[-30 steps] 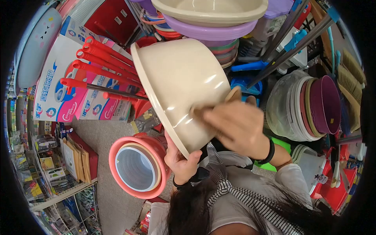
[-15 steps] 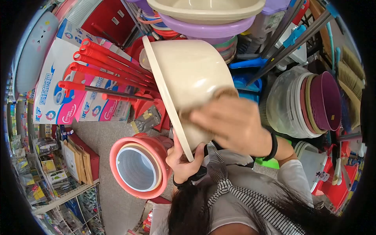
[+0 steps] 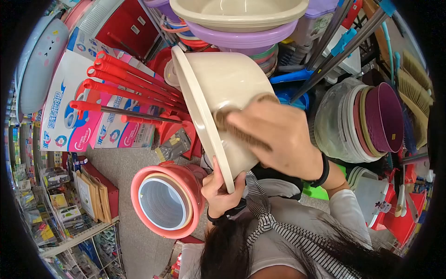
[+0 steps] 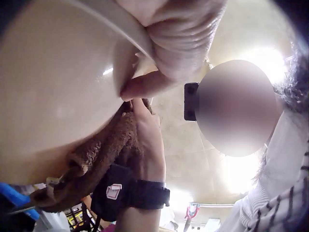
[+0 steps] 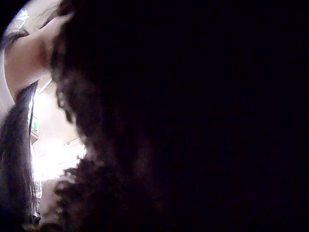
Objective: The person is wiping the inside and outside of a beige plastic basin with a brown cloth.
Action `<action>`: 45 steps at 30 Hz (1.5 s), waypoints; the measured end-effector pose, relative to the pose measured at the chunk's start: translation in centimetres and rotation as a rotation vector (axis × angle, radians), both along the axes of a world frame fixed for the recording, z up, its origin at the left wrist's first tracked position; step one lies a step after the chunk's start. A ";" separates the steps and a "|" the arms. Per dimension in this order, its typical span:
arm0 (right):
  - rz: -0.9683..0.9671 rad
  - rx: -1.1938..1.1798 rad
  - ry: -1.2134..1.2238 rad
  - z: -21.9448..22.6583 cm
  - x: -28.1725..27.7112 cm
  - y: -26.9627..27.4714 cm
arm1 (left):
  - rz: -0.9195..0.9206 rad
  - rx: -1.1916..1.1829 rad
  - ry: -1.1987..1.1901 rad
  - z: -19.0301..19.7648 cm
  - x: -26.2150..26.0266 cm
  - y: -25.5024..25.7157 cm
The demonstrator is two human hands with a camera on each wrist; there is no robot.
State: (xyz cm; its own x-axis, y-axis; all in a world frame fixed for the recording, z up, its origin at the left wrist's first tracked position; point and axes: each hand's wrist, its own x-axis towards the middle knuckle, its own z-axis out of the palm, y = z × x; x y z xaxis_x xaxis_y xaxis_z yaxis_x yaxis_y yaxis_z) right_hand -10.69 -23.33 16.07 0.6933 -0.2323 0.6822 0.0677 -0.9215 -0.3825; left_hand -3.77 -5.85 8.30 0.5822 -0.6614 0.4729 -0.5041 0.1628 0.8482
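A cream basin [image 3: 227, 76] is tilted on its side in the head view, its outer wall facing up and right. My left hand [image 3: 222, 190] grips its rim at the lower end, thumb on one side and fingers on the other. My right hand [image 3: 276, 139] holds a brown cloth [image 3: 246, 138] against the outer wall. In the left wrist view the cloth [image 4: 89, 157] hangs in folds beside the basin [image 4: 53, 92], near the right hand [image 4: 147, 140]. Dark fuzzy material [image 5: 91, 130] covers most of the right wrist view.
Nested pink buckets [image 3: 135, 200] stand on the floor at lower left. Red mop handles [image 3: 134, 86] lean left of the basin. Stacked basins [image 3: 241, 23] are above, a stack of bins [image 3: 383, 121] is at right, and a goods rack [image 3: 60, 209] is at far left.
My right hand has rubbed the cloth back and forth over the basin's outer wall. The basin has shifted a little to the right and tipped, showing more of its inside. My left hand keeps its grip.
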 end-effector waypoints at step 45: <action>-0.184 0.174 -0.012 -0.3 -0.9 -2.4 | -0.438 -0.183 -0.389 -0.4 4.7 1.2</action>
